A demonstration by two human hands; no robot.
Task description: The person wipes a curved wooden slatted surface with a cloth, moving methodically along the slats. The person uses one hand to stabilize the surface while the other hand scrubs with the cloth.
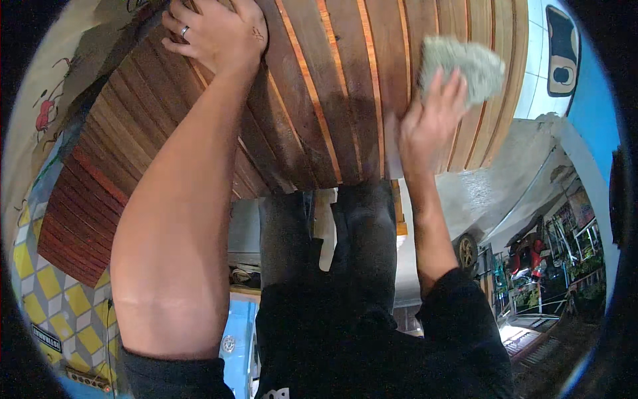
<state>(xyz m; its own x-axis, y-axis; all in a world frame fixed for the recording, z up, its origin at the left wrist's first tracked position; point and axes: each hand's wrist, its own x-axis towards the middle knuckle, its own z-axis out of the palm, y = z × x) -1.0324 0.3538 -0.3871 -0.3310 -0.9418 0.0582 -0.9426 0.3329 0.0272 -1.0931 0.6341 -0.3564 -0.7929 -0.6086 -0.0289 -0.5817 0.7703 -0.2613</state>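
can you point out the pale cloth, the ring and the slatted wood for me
Pale cloth [473, 58]: head view, on its upper face beyond the fingertips [456, 74].
Ring [185, 31]: head view, on its metal band.
Slatted wood [359, 100]: head view, on a brown slat near the middle.

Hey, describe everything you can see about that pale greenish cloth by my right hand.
The pale greenish cloth is a wide, irregular piece, grey-green, with ragged-looking edges. It looks like rough, thick fabric, perhaps folded, but motion blur hides its weave and any layers. It appears to lie fairly flat on the slatted wooden panel, toward that panel's right edge. Your right hand reaches over its lower left part, fingers on top; whether the thumb is tucked beneath can't be told.
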